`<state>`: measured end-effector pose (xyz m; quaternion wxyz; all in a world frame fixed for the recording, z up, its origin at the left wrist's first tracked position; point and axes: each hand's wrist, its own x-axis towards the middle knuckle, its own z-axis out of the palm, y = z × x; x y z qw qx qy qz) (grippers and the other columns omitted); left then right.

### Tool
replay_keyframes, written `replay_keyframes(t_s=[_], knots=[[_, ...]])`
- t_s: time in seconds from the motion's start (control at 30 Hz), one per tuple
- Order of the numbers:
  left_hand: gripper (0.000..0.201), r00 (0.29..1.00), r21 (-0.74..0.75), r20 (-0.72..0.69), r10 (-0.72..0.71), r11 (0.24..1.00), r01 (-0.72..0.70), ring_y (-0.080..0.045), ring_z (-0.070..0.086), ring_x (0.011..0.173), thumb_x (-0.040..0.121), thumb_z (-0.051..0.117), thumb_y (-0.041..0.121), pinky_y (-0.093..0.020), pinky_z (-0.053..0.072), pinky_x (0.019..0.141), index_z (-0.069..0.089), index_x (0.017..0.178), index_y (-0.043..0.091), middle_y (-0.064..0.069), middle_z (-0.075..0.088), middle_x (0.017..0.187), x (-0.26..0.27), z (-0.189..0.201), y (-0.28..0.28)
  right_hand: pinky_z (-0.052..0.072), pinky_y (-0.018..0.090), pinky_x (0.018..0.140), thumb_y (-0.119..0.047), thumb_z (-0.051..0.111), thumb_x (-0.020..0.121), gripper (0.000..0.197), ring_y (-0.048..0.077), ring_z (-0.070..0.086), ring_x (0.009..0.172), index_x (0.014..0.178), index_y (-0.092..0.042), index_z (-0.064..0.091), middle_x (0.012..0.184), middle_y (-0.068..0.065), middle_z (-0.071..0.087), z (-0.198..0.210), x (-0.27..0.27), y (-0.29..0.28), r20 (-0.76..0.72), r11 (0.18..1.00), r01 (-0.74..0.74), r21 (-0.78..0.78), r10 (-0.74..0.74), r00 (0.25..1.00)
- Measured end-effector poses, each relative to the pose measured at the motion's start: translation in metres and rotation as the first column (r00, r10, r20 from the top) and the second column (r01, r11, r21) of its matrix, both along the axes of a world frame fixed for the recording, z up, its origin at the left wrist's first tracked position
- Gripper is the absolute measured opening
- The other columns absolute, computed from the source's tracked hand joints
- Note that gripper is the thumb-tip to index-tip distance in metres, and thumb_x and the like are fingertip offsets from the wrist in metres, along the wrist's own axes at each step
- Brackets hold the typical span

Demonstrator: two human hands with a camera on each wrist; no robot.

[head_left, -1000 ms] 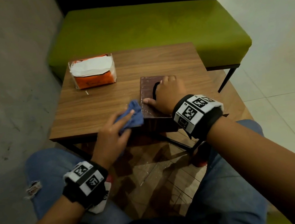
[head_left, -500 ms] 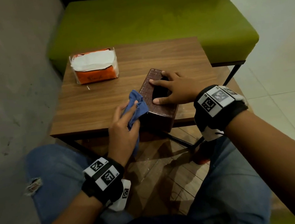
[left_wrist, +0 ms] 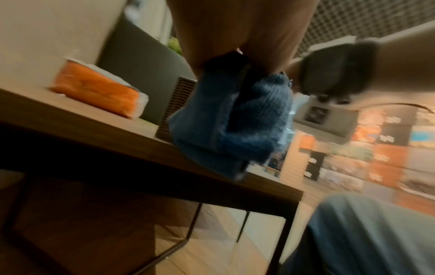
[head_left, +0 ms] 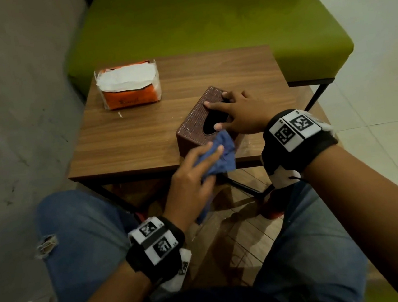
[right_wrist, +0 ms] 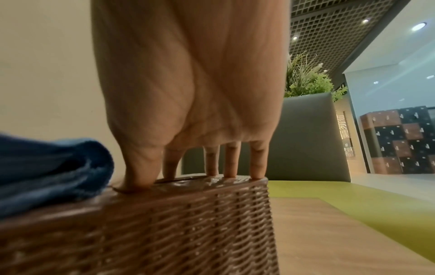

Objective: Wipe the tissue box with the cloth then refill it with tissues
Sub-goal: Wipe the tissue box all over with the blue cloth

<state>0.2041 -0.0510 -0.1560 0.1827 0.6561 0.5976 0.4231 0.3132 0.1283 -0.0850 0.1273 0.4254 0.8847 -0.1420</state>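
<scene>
A brown woven tissue box (head_left: pixel 193 123) stands slantwise near the front edge of the wooden table (head_left: pixel 129 139), its oval opening facing up. My right hand (head_left: pixel 234 114) rests on the top with fingers spread and straight around the opening. In the right wrist view its fingertips (right_wrist: pixel 231 167) press on the box (right_wrist: pixel 164 223). My left hand (head_left: pixel 195 170) grips a bunched blue cloth (head_left: pixel 222 154) and holds it against the box's near end. From the left wrist, the cloth (left_wrist: pixel 230 119) hangs below the palm in front of the box (left_wrist: pixel 180 104). An orange tissue pack (head_left: pixel 128 86) lies at the table's back left.
A green bench (head_left: pixel 203 23) runs behind the table and a grey wall (head_left: pixel 13 97) stands close on the left. My knees in jeans (head_left: pixel 83 233) sit under the table's front edge. Bare tabletop (head_left: pixel 221 73) lies behind the box.
The box has turned slantwise under my right hand. My left hand has carried the cloth from the box's left side round to its near end.
</scene>
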Motion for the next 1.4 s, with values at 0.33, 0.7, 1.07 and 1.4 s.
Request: replay_keyframes(t_s=[0.33, 0.7, 1.07, 1.4], knots=[[0.052, 0.965, 0.039, -0.214, -0.153, 0.986, 0.165, -0.022, 0.046, 0.127, 0.084, 0.046, 0.012, -0.035, 0.046, 0.100, 0.046, 0.136, 0.017, -0.010, 0.044, 0.140, -0.012, -0.007, 0.001, 0.020, 0.049, 0.115, -0.054, 0.046, 0.094, 0.063, 0.035, 0.012, 0.144, 0.149, -0.046, 0.017, 0.160, 0.008, 0.013, 0.001, -0.002, -0.005, -0.026, 0.999, 0.039, -0.011, -0.039, 0.999], [0.048, 0.934, 0.028, -0.320, -0.157, 0.984, 0.175, -0.022, 0.049, 0.121, 0.084, 0.047, 0.016, -0.028, 0.044, 0.098, 0.052, 0.131, 0.013, -0.012, 0.047, 0.137, -0.013, 0.006, 0.007, 0.022, 0.047, 0.113, -0.057, 0.045, 0.093, 0.063, 0.032, 0.014, 0.144, 0.149, -0.047, 0.018, 0.158, 0.007, 0.017, 0.000, -0.003, -0.006, -0.034, 0.998, 0.051, 0.024, -0.050, 0.998], [0.044, 0.860, 0.003, -0.500, -0.097, 0.993, 0.114, -0.026, 0.057, 0.107, 0.079, 0.069, 0.013, -0.034, 0.049, 0.083, 0.060, 0.122, 0.011, -0.010, 0.056, 0.126, -0.009, 0.036, 0.038, 0.027, 0.044, 0.111, -0.059, 0.045, 0.092, 0.061, 0.035, 0.022, 0.137, 0.148, -0.044, 0.026, 0.148, 0.013, 0.027, 0.002, -0.007, 0.005, -0.013, 0.998, 0.021, 0.051, -0.021, 1.000], [0.032, 0.968, -0.041, -0.003, 0.250, 0.967, -0.250, -0.012, 0.054, 0.104, 0.085, 0.061, 0.002, -0.002, 0.036, 0.083, 0.062, 0.116, 0.012, 0.001, 0.053, 0.113, -0.095, 0.041, 0.015, 0.021, 0.045, 0.115, -0.026, 0.061, 0.093, 0.063, 0.032, 0.017, 0.145, 0.147, -0.037, 0.031, 0.159, 0.009, 0.020, 0.008, -0.002, 0.020, -0.067, 0.990, -0.121, -0.075, 0.116, 0.991]])
